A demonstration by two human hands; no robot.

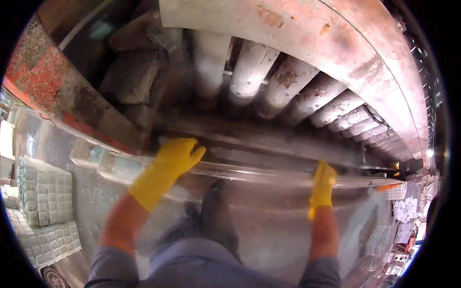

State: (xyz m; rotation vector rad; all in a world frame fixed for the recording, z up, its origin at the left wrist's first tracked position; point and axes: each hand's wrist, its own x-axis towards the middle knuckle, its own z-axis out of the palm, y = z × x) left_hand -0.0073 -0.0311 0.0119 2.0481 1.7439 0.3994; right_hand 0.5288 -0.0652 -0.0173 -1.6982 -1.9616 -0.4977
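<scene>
Both my hands wear yellow rubber gloves and reach over a long metal edge (249, 173) at the front of a machine. My left hand (176, 154) is at the left part of that edge, its thumb apart from its bent fingers, with nothing visible between them. Farther right, my right hand (324, 176) is at the same edge with its fingers bent; blur hides whether they grip it. Beyond the edge lies a dark, blurred trough (269, 139). A row of worn, pale rollers (252, 72) runs behind it toward the far right.
A large pale metal cover (297, 24) curves over the rollers. At the left stands a rusty red-and-grey beam (72, 91). Stacked pale plastic crates (45, 192) stand on the wet-looking floor (273, 240) at far left; more crates (379, 240) stand at right. A wheel (54, 278) shows lower left.
</scene>
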